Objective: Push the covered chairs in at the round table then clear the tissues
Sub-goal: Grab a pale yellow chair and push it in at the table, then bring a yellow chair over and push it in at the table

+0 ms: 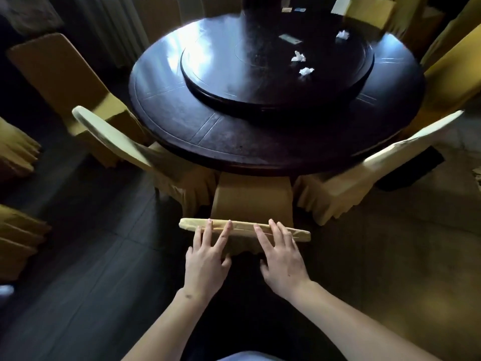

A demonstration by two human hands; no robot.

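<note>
Meanwhile both hands, left hand (208, 259) and right hand (282, 256), lay flat with straight fingers on the covered chair (250, 199) (seat under the round table (234, 142)); three crumpled tissues (298, 57) sat beyond.

A dark plank floor (86, 295) fills the near left, giving way to a paler, shiny floor area (406, 269) on the right. A small flat packet (290, 39) lies on the dark raised turntable (221, 74), and two more small items, one tan (286, 9) and one bluish (300, 9), lie farther back. Pale curtain folds (117, 24) hang at the far left. A black flat object (411, 169) lies on the floor at right.
</note>
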